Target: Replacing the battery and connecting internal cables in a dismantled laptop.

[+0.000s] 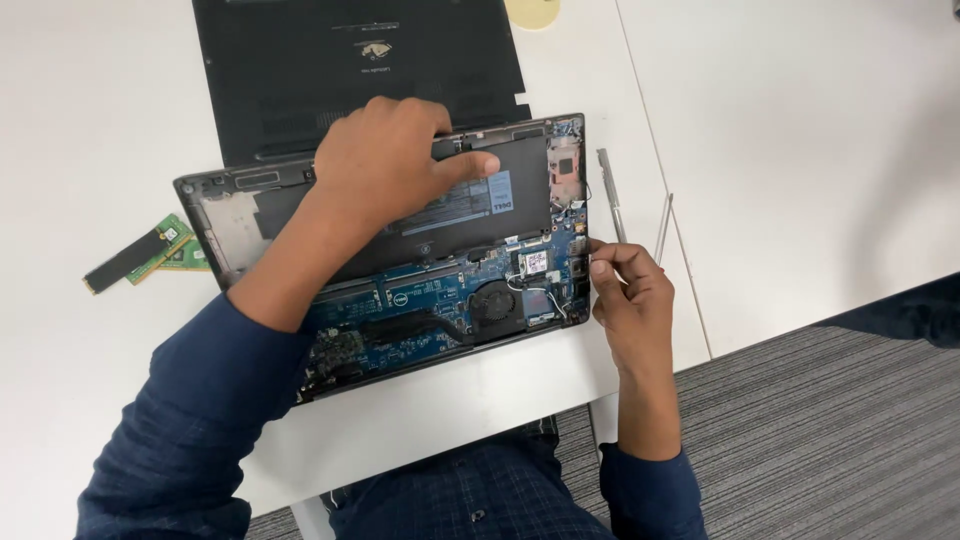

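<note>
So the opened laptop (400, 270) sits bottom-up on the white table (800, 150). Left hand (385, 160) lies flat on its black battery (450, 215), fingers loose, gripping nothing. Right hand (630, 295) pinches something thin at the laptop's right edge, can't tell what. Memory sticks (150, 250) lie left of the laptop, removed cover (350, 60) behind it.

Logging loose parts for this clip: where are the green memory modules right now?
In the head view, the green memory modules lie on the white table, just left of the opened laptop, clear of the left hand resting on its battery.
</note>
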